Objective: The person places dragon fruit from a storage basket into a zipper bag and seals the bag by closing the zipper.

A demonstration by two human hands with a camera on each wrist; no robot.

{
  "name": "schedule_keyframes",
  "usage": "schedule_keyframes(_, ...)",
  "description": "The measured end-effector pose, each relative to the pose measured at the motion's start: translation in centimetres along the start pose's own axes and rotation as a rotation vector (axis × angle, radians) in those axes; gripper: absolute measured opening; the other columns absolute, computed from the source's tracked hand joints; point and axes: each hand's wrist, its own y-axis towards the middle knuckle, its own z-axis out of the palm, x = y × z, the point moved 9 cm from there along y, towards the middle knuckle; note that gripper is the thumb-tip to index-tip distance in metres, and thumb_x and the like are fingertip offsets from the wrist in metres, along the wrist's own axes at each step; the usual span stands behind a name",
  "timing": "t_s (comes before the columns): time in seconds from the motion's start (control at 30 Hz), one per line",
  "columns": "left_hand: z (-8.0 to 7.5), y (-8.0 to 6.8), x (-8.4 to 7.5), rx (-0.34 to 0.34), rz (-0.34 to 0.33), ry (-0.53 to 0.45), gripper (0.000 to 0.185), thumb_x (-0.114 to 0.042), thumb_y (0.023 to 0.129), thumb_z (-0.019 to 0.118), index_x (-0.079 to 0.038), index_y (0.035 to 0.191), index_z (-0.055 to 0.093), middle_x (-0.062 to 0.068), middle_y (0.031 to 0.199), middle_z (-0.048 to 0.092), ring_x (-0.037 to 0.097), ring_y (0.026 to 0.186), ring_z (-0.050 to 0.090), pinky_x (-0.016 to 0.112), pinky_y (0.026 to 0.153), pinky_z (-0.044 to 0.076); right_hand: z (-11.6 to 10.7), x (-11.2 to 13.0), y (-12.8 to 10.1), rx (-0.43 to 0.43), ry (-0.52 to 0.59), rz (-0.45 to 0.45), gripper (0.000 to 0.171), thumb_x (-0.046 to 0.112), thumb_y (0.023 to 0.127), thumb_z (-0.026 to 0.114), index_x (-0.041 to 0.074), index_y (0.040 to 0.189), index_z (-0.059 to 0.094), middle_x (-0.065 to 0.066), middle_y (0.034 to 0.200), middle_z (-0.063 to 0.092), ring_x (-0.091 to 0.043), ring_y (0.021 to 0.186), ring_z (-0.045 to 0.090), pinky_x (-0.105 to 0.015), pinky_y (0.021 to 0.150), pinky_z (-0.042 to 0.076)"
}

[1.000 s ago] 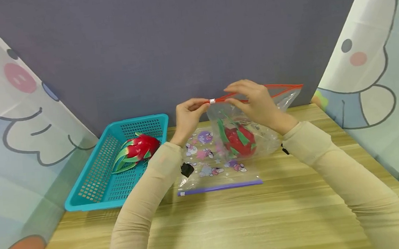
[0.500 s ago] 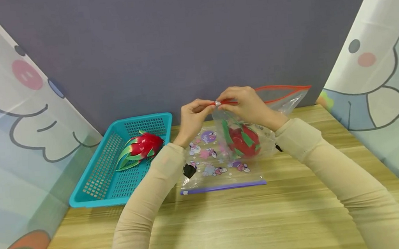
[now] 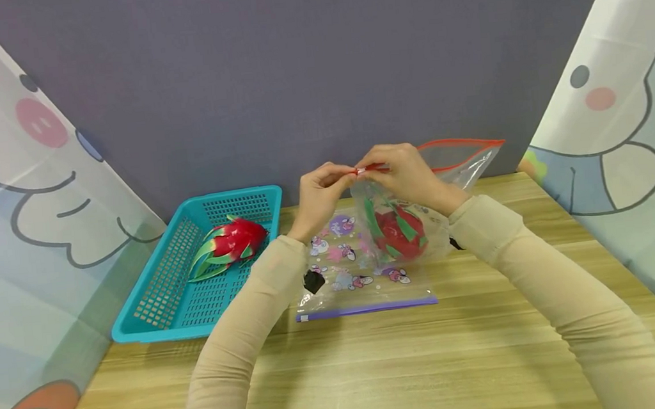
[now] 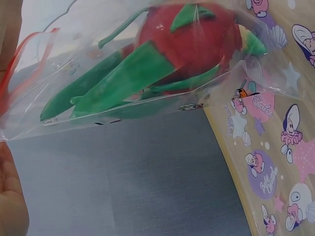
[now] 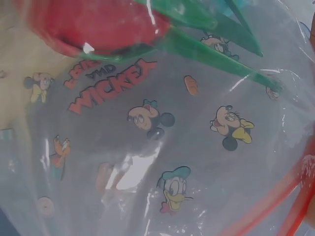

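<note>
My left hand [image 3: 320,195] pinches the left end of the red zip strip on a clear slider bag [image 3: 472,170]. Right beside it, the thumb and fingers of my right hand [image 3: 408,171] pinch the strip at its small white slider [image 3: 361,170]. To the right of that hand the bag's mouth gapes. Inside the bag hangs a red dragon fruit [image 3: 400,234] with green leaves; the left wrist view shows the fruit [image 4: 192,44] low in the plastic. Cartoon figures printed on the bag [image 5: 187,147] fill the right wrist view.
A second bag [image 3: 341,300], printed and with a purple zip strip, lies flat on the wooden table [image 3: 375,367] below the hands. Left of it stands a turquoise basket [image 3: 159,336] containing another dragon fruit [image 3: 240,238]. A dark grey wall [image 3: 305,71] rises behind.
My right hand has moved left along the red strip and taken hold at the white slider beside my left fingertips. Over the last half second both hands have barely moved.
</note>
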Motion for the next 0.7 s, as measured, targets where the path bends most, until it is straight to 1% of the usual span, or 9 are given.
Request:
schedule_keyframes(0.1,0.09,-0.03,-0.01,-0.013,-0.004,0.004,0.013,0.004,0.083,0.062,0.014,0.091,0.064,0.015,0.082,0.062,0.006,0.074,0.062,0.024,0.073,0.052,-0.16,0.12,-0.08,-0.034,-0.011,-0.03,0.012,0.006,0.076,0.071,0.001,0.087,0.071,-0.01,0.083,0.069,-0.02,0.073,0.066,-0.028,0.065,0.055)
schedule_keyframes(0.23,0.21,-0.02,0.0,-0.024,-0.005,0.019,0.013,0.003,0.083,0.062,0.013,0.091,0.064,0.017,0.083,0.06,0.004,0.075,0.062,0.029,0.076,0.053,-0.3,0.22,-0.19,-0.056,-0.026,-0.053,0.011,0.004,0.076,0.071,0.0,0.086,0.072,-0.01,0.081,0.069,-0.02,0.071,0.066,-0.028,0.063,0.055)
schedule_keyframes(0.37,0.28,0.0,-0.11,-0.026,0.005,0.041,0.012,0.003,0.083,0.062,0.013,0.09,0.064,0.019,0.083,0.059,0.004,0.075,0.061,0.032,0.075,0.053,-0.42,0.27,-0.24,-0.056,-0.03,-0.067,0.01,0.004,0.076,0.072,-0.001,0.085,0.072,-0.01,0.081,0.069,-0.02,0.07,0.066,-0.029,0.061,0.055)
schedule_keyframes(0.5,0.37,0.09,0.01,-0.024,-0.008,0.041,0.012,0.002,0.083,0.062,0.011,0.091,0.064,0.018,0.084,0.06,0.006,0.076,0.062,0.03,0.075,0.052,-0.64,0.07,-0.32,-0.054,-0.021,-0.067,0.01,0.004,0.076,0.072,0.0,0.084,0.072,-0.009,0.08,0.069,-0.019,0.068,0.065,-0.029,0.059,0.055)
schedule_keyframes(0.7,0.46,0.09,0.03,-0.024,-0.012,0.047,0.012,0.002,0.083,0.063,0.011,0.091,0.064,0.02,0.086,0.061,0.008,0.075,0.062,0.032,0.075,0.052,-0.85,-0.06,-0.54,-0.067,-0.034,-0.072,0.009,0.005,0.075,0.074,0.001,0.083,0.072,-0.007,0.078,0.069,-0.015,0.062,0.063,-0.026,0.053,0.05)
